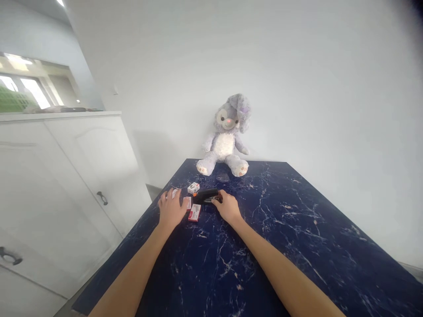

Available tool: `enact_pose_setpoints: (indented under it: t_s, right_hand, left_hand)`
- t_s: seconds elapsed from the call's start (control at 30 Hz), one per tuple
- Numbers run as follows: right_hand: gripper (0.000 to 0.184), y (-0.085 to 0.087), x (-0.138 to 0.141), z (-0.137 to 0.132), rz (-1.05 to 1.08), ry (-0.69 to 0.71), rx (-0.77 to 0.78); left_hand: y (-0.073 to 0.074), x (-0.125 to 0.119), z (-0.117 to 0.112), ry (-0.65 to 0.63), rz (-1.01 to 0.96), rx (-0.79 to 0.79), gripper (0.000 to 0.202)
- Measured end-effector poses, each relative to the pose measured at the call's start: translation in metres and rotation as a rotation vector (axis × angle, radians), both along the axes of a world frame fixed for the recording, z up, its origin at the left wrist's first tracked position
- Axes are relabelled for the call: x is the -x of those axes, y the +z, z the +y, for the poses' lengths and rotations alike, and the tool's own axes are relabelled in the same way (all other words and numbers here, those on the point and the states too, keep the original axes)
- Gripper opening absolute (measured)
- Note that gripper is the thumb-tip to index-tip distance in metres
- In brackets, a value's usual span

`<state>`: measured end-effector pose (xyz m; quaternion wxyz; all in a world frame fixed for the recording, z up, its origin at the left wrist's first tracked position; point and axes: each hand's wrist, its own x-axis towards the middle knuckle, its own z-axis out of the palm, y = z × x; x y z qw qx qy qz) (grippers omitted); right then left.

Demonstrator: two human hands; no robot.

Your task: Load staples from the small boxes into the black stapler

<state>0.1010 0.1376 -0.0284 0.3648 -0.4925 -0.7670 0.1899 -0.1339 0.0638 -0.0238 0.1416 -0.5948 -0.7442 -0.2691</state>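
Note:
A black stapler lies on the dark blue marble table. My right hand rests against its near end, fingers curled onto it. My left hand lies flat with fingers spread over small red-and-white staple boxes; one box peeks out by its fingers. Another red box lies between my hands. A white box sits just behind the stapler.
A grey and white plush rabbit sits at the table's far edge against the white wall. White cabinets with dark handles stand to the left, close to the table's left edge.

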Motion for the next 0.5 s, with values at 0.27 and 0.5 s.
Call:
enact_pose_setpoints:
  t_s: [0.27,0.5]
  right_hand:
    - [0.027,-0.007,0.0,0.003,0.08,0.042,-0.026]
    - [0.028,-0.005,0.001,0.0,0.086,-0.026,-0.113]
  left_hand:
    - [-0.004,0.021,0.004,-0.125,-0.001,0.155,0.041]
    - [-0.001,0.015,0.002,-0.18,-0.058,0.164,0.044]
